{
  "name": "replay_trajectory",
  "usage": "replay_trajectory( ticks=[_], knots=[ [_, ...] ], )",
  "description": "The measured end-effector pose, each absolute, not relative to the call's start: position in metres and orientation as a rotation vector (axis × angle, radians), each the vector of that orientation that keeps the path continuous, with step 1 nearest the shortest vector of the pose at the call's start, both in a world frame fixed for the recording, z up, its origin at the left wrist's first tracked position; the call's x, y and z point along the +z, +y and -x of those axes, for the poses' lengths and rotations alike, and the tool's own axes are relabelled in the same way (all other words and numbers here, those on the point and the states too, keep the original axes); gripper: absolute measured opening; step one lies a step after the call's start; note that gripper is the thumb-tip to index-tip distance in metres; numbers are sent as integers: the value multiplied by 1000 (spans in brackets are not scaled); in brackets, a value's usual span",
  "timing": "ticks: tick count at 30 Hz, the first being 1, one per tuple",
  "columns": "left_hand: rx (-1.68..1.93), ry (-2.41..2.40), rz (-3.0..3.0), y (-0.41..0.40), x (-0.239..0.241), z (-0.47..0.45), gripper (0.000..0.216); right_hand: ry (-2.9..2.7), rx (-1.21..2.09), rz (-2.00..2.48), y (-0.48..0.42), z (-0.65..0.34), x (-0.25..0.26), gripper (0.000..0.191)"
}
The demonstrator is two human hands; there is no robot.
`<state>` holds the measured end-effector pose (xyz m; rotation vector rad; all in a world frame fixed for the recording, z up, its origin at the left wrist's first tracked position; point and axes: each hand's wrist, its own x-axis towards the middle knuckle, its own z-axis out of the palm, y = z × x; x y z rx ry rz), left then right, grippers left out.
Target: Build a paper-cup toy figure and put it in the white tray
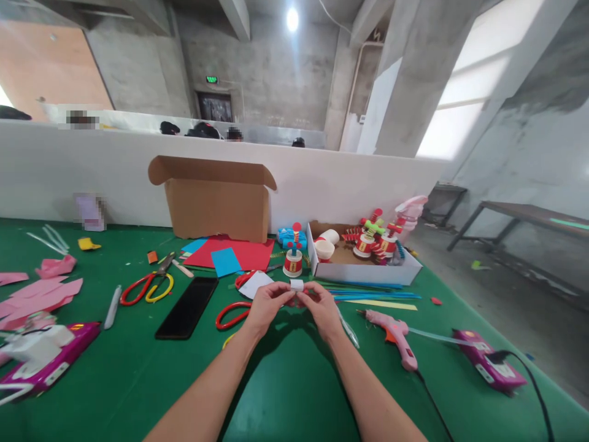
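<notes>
The green desk [271, 399] carries everything; clock directions run from the person's place, with twelve straight ahead; an open brown carton [218, 209] stands at eleven; a shallow white box [363, 274] holding paper-cup figures [363, 247] lies at one; a pink glue gun [389, 326] rests nearer, between one and two.

The left hand [265, 306] is just short of twelve and the right hand [324, 307] just past it; the fingers of both are pinched together on a small white piece [297, 285], one hand at each end; it sits at twelve, just this side of a red cup figure [293, 263]; some red shows beneath it, though whether that belongs to it cannot be told.

The piece looks like curled paper or thin card; it should be almost weightless, slightly springy, not slippery, and easily creased; its two ends seem the best hold, pinched lightly, with the curved middle left unpressed.
</notes>
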<state>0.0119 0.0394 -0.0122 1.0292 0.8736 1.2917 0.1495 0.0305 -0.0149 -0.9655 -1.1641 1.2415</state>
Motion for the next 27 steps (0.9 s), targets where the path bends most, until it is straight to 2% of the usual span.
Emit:
replay_trajectory(
  ticks=[4, 13, 27],
  knots=[
    [1295, 873, -1019, 36, -7, -12, 34, -1134, 1305, 886, 31, -148, -15, 28],
    [1356, 860, -1066, 39, -16, -11, 27, -1150, 1091, 824, 32, -145, -17, 17],
    [1344, 805, -940, 38, -17, -15, 31, -1099, 1177, 893, 28, -142, -15, 22]
  ],
)
